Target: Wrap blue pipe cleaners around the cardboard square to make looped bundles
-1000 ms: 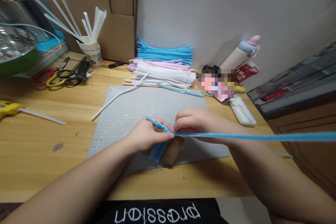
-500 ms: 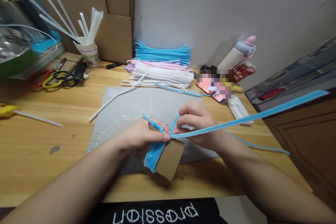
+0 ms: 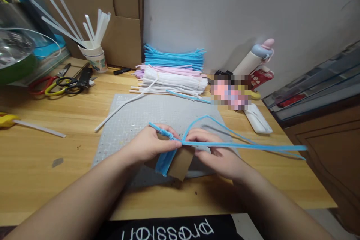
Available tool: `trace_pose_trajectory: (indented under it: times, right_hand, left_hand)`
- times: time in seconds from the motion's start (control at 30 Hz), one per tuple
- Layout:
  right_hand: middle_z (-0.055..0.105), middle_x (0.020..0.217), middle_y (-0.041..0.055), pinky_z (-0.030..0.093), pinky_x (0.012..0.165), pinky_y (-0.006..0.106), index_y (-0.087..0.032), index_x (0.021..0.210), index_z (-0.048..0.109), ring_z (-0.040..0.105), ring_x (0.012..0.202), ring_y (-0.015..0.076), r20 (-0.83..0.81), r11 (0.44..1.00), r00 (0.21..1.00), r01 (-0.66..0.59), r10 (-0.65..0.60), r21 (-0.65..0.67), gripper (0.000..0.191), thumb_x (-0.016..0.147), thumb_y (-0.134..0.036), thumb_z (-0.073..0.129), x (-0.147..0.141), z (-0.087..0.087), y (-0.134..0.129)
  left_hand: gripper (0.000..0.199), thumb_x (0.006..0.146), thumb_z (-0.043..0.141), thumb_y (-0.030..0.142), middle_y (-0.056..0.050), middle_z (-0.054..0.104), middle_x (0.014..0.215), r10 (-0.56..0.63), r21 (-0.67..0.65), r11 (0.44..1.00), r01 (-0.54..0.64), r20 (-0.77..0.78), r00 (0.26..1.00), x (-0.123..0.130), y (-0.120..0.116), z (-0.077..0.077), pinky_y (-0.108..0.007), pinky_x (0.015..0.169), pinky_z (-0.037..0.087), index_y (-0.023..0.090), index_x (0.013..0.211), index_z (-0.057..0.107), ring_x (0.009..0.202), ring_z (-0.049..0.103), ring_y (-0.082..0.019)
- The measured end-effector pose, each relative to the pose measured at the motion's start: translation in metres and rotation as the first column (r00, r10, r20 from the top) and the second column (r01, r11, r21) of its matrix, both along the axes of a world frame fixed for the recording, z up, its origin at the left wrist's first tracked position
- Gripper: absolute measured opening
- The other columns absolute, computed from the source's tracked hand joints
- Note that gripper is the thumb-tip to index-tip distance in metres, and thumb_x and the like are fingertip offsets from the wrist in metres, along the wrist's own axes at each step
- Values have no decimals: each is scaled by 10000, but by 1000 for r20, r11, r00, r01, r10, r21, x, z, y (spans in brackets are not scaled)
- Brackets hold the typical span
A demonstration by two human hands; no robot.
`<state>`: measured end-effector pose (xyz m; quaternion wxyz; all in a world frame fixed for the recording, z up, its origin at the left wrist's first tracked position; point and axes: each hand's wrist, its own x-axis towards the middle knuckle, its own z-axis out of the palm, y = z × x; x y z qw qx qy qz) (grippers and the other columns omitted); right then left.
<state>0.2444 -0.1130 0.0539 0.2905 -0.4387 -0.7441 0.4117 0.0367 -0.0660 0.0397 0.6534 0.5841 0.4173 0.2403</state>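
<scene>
My left hand [image 3: 157, 142] is closed, thumb and fingers pinching blue pipe cleaners where they meet at a small cardboard piece [image 3: 181, 163]. Blue pipe cleaners wrap round the cardboard in a flat band [image 3: 165, 163]. A twisted blue end [image 3: 160, 130] sticks out past the left thumb. From the pinch, a long blue pipe cleaner [image 3: 253, 145] runs right across my right hand [image 3: 213, 152], whose fingers curl about it beside the cardboard; their exact grip is partly hidden. A thinner blue pipe cleaner [image 3: 206, 116] arches above that hand and trails right.
Behind the grey cutting mat [image 3: 126, 120] lie blue [image 3: 174, 60] and white pipe cleaner bundles [image 3: 174, 81]. Scissors [image 3: 45, 86] and a cup of white sticks [image 3: 94, 58] stand left. A blurred-out phone [image 3: 230, 95] and a bottle [image 3: 250, 62] are at right.
The long pipe cleaner has swung down to nearly level. My right hand has lowered and turned, and the thinner strand now arches free of its fingers. The left hand keeps its pinch.
</scene>
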Motion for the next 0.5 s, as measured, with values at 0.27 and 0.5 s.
trace_pose_trajectory:
  times: [0.27,0.5]
  right_hand:
    - [634,716,20,452,601,278,-193,781,632,562,670,156,-131,919,910,393,-392,-23,91,806,-271,591,-33,-9,-1]
    - [611,707,15,467,566,264,-189,755,582,561,634,145,-313,852,792,490,-523,-184,175,778,-353,638,-43,-31,3]
  left_hand:
    - [227,688,713,383,24,575,566,60,41,998,-57,-63,996,-3,0,4,-204,467,333,180,751,635,504,489,-112]
    - [187,699,697,341,40,550,560,162,141,979,-148,-87,983,3,-5,6,-196,467,349,179,717,604,487,464,-92]
